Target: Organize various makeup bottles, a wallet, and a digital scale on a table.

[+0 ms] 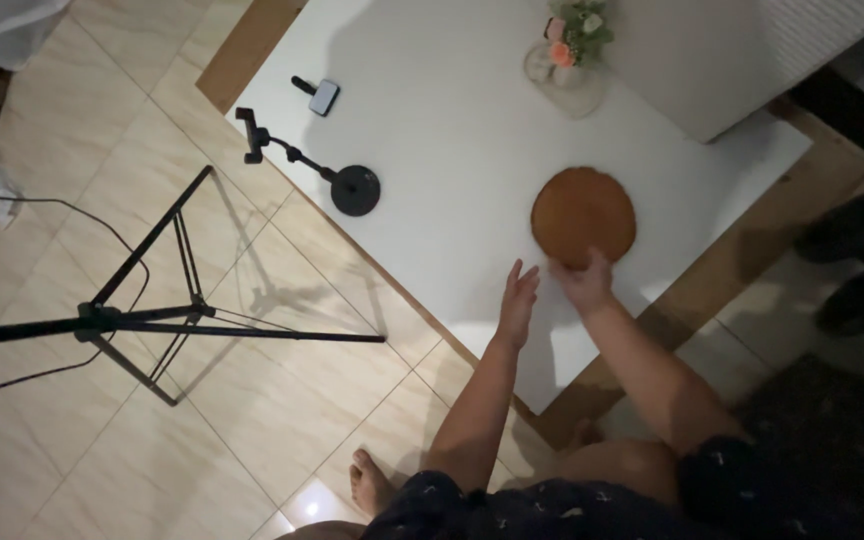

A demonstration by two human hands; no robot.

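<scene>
On the white tabletop [432, 150] we see one round brown disc [582, 215], lying flat near the front edge. Our right hand [584, 282] rests on the disc's near rim, fingers curled over it; whether they pinch the rim or merely press on it we cannot tell in this dim view. Our left hand [517, 300] lies just beside it on the bare tabletop, fingers straight and close together, holding nothing, perhaps to steady us as we lean forward. One small phone stand [322, 170] with a round black base sits near the left edge, its arm reaching over the floor. One small dark device [320, 96] lies behind it. One vase of flowers [567, 50] stands at the back, well apart from the hands. One tripod [152, 300] stands on the tiled floor [72, 450] to the left.
</scene>
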